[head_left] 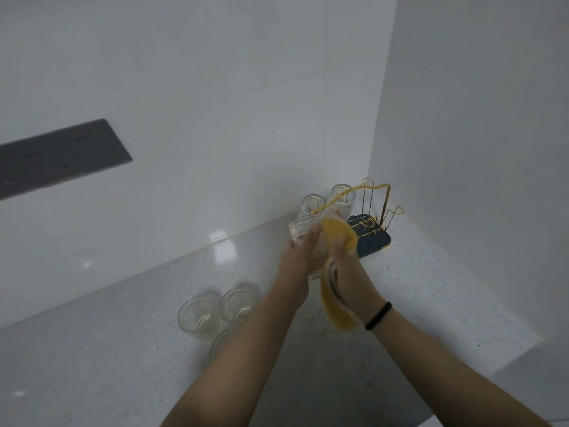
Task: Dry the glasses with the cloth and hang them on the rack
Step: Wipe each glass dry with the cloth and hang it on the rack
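Ribbed glass [303, 238] gripped by L hand [295, 260], R hand [345, 260] clutching yellow cloth [337, 232], just before rack [374, 223]; 2 glasses [312, 204] inverted on rack.

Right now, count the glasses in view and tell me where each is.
6: one in the left hand; two upside down on the rack; two upright on the counter; one half hidden under the left forearm.

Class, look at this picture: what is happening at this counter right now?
A person is drying a ribbed glass. The left hand holds it while the right hand rubs it with a yellow cloth. Two glasses already hang upside down on the gold rack in the corner. More glasses wait on the counter.
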`<state>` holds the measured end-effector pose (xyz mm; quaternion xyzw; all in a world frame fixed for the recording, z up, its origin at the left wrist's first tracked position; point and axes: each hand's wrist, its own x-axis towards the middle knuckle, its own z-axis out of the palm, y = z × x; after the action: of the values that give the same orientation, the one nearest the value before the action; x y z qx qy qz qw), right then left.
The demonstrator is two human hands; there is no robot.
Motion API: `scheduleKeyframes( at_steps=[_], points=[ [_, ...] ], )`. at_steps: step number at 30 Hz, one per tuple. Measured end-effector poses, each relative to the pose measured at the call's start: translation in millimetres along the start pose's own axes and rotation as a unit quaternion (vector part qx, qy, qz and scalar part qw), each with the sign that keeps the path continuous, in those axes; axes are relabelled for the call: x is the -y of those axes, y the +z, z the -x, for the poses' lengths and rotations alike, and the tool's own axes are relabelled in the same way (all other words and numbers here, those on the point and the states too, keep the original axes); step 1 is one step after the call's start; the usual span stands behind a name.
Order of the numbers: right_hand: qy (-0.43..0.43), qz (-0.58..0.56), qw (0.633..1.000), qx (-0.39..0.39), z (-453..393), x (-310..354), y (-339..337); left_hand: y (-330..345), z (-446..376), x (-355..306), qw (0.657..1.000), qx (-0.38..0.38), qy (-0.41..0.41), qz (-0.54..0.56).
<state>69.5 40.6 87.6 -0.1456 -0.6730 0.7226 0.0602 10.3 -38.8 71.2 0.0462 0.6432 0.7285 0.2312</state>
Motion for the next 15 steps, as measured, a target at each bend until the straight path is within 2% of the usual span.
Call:
scheduleKeyframes(
  at_steps=[1,2,6,10,13,15],
  points=[
    [-0.06,0.026,0.998,-0.01,-2,-6,1,1,2,-1,1.0,-0.001,0.005,0.0],
    [-0.068,0.034,0.997,-0.014,-5,-8,1,1,3,1,1.0,0.004,0.004,-0.002],
    [0.079,-0.05,0.995,-0.046,-23,3,-8,9,11,4,0.998,0.029,-0.033,0.05],
    [0.082,-0.09,0.99,-0.075,-22,18,-15,9,10,-2,0.995,0.089,-0.033,0.027],
    [0.08,-0.188,0.976,-0.07,-17,16,-16,11,9,-5,0.999,0.04,-0.018,0.032],
    [0.043,-0.174,0.98,-0.086,-11,12,-10,15,11,-7,0.998,-0.008,-0.013,0.069]
  ],
)
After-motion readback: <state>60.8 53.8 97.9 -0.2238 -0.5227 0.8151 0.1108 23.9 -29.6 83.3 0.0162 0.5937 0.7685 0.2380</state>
